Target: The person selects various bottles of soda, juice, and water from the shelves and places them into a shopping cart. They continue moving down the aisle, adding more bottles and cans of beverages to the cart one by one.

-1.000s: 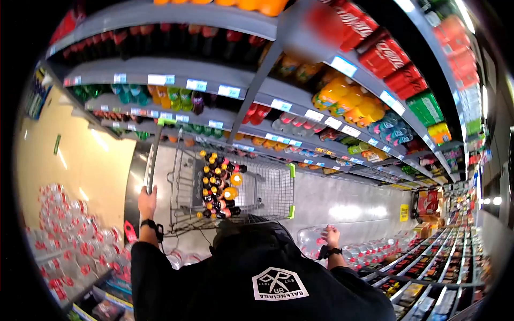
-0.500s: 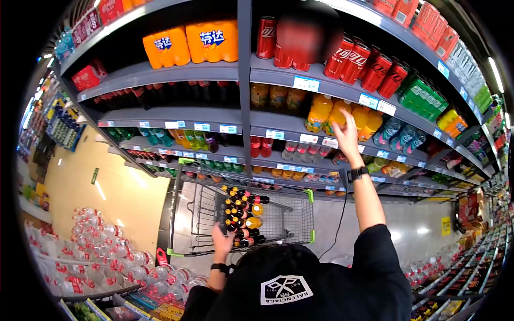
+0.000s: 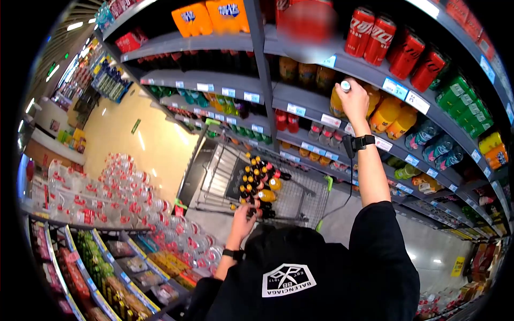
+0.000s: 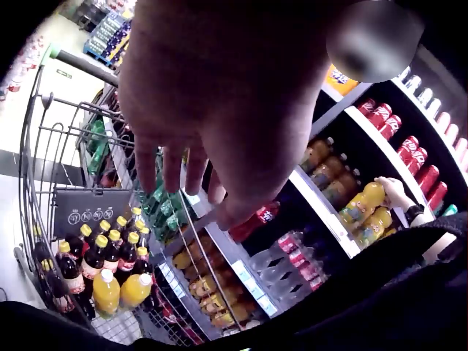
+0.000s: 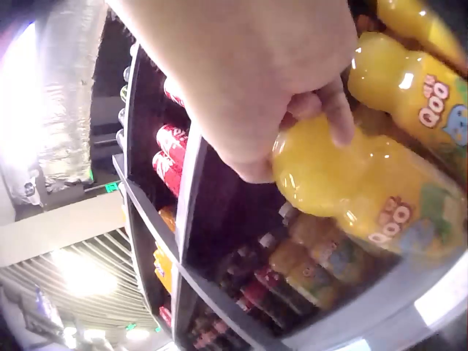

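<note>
Beyond the cart (image 3: pixel 306 188), we gripped one juice bottle (image 3: pixel 337 105) near its cap with our right hand (image 3: pixel 355 104), below a shelf edge (image 3: pixel 342 63). Our left hand (image 3: pixel 242 222), fingers loosely extended, hovered by the cart's near side. Inside the cart were two orange bottles (image 3: pixel 275 184) and overlapping, uncountable dark bottles (image 3: pixel 256 174); grey floor (image 3: pixel 342 213) bordered its right end.

Blk top (image 3: pixel 377 257), wht badge (image 3: pixel 289 280); wrist straps (image 3: pixel 365 141) prob. blk.

Above the right hand (image 3: pixel 356 101), the shelf board (image 3: pixel 370 78) bearing cola cans caps the room, while Qoo bottles (image 5: pixel 384 77) crowd its right side. Toward the aisle it's open, except a dangling cable (image 3: pixel 350 179); the shopping cart (image 3: pixel 304 199) blocks lower left.
</note>
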The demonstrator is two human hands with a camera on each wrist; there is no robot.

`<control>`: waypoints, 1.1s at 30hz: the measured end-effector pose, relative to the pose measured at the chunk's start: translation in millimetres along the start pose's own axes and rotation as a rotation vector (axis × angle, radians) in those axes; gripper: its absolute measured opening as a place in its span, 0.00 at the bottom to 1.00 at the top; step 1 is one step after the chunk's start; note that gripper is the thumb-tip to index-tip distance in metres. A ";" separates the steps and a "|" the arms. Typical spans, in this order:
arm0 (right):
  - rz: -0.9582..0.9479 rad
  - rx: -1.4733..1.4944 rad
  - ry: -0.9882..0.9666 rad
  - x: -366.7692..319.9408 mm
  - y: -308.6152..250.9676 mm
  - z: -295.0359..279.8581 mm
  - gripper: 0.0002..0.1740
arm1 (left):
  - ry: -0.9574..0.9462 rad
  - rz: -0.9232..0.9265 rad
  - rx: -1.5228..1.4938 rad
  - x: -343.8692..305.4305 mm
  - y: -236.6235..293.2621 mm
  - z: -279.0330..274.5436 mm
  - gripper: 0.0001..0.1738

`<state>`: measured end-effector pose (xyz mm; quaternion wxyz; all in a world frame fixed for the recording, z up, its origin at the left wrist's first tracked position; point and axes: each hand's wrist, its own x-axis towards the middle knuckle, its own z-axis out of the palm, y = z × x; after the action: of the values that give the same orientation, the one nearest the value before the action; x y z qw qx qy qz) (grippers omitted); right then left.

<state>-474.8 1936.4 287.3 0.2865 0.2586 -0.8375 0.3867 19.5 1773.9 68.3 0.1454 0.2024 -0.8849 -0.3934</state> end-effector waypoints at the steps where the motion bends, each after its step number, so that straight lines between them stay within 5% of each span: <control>1: -0.002 0.077 -0.059 -5.7 -4.6 -6.7 0.15 | -0.030 0.015 0.004 4.4 16.7 -0.1 0.22; 6: -0.146 0.301 -0.047 -69.8 -27.2 -16.6 0.12 | -0.073 -0.052 -0.156 22.3 62.6 28.8 0.39; 10: -0.054 0.420 -0.059 -120.0 -66.9 -41.3 0.12 | -0.214 -0.041 -0.075 33.9 61.1 56.1 0.45; 14: 0.287 0.605 -0.470 -202.4 -60.1 -19.5 0.13 | -0.253 -0.265 -0.107 33.2 28.6 82.8 0.53; 20: 0.263 0.536 -0.865 -336.1 -44.4 34.5 0.12 | -0.271 -0.517 -0.146 7.4 -70.8 111.4 0.49; 24: 0.366 0.452 -1.013 -409.1 -21.2 71.5 0.11 | -0.413 -0.574 -0.065 9.1 -120.8 116.1 0.37; 28: 0.461 0.380 -1.082 -462.6 -3.6 114.7 0.14 | -0.331 -0.496 -0.107 3.7 -173.0 134.6 0.21; 30: 0.627 0.279 -1.169 -475.2 -1.1 138.6 0.15 | -0.170 -1.169 -0.928 12.7 -199.7 138.7 0.15; 31: 0.651 0.305 -1.152 -478.9 1.3 149.3 0.15 | -0.010 -1.265 -1.290 9.2 -215.5 136.8 0.14; 32: 0.681 0.327 -1.104 -488.4 5.7 162.0 0.15 | 0.330 -1.513 -1.357 16.4 -215.4 137.9 0.17; 33: 0.707 0.313 -1.108 -496.9 11.0 173.9 0.15 | 0.401 -1.530 -1.378 20.2 -213.9 134.8 0.15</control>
<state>-181.9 1909.3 -149.3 -0.3699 0.1675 -0.8291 0.3842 -2.3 1720.1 -178.6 0.0856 0.6429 -0.0649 -0.7583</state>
